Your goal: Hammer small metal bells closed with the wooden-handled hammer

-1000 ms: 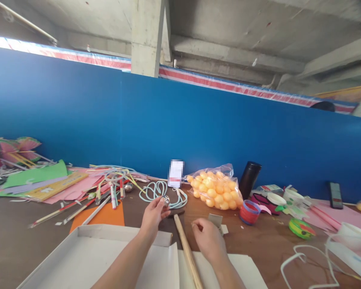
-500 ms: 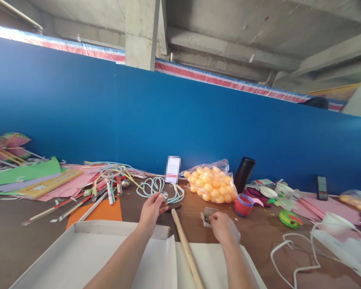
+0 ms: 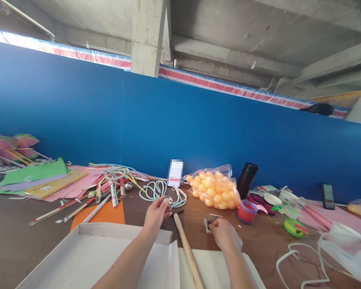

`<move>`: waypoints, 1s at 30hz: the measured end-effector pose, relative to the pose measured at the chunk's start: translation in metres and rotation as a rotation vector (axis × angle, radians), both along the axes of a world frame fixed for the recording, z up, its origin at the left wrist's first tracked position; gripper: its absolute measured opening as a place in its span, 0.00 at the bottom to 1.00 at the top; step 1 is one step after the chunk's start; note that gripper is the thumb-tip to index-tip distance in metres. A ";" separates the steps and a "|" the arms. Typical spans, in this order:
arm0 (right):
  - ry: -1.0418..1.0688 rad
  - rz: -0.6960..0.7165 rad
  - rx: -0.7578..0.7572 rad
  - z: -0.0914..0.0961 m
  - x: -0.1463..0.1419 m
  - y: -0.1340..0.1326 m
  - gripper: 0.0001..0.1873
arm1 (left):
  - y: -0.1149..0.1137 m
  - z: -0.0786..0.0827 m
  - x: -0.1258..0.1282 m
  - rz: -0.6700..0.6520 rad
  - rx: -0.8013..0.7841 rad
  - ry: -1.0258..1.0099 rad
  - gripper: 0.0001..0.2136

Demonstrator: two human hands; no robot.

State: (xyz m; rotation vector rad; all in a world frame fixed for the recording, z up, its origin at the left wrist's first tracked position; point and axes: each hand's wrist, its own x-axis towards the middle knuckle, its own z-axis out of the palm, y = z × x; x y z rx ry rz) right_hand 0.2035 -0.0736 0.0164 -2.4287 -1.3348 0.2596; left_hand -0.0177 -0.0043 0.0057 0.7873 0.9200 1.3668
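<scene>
My left hand (image 3: 155, 215) pinches a shiny silver ball (image 3: 169, 200) between thumb and fingertips, above the table in front of a coil of pale blue cord (image 3: 153, 190). My right hand (image 3: 227, 235) is at a small white box (image 3: 207, 225) with its flap up. Its fingers are closed and dip into or over the box's right side; what they pinch is hidden. Between my forearms lies a wooden stick (image 3: 187, 249), slanting away across white sheets (image 3: 212, 263). A shallow white box lid (image 3: 129, 232) sits under my left forearm.
A clear bag of orange balls (image 3: 215, 188) lies beyond my right hand. Near it stand a black bottle (image 3: 248, 178) and a red-and-blue cup (image 3: 247, 211). White cable (image 3: 301, 249) loops at right. Paper, sticks and an orange sheet (image 3: 108, 212) fill the left. A blue partition (image 3: 198, 120) stands behind.
The whole view has shifted slightly, so everything sits a little lower and farther right. My left hand still holds the silver ball; my right hand stays at the small box, whose contents show less.
</scene>
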 end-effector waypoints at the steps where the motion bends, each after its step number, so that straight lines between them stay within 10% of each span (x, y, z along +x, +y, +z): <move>1: -0.005 0.000 -0.004 0.000 0.000 0.000 0.09 | 0.000 0.001 0.000 -0.002 -0.003 0.005 0.16; 30: -0.011 0.076 -0.043 -0.001 -0.001 -0.001 0.11 | -0.003 0.002 0.003 -0.019 0.014 0.059 0.17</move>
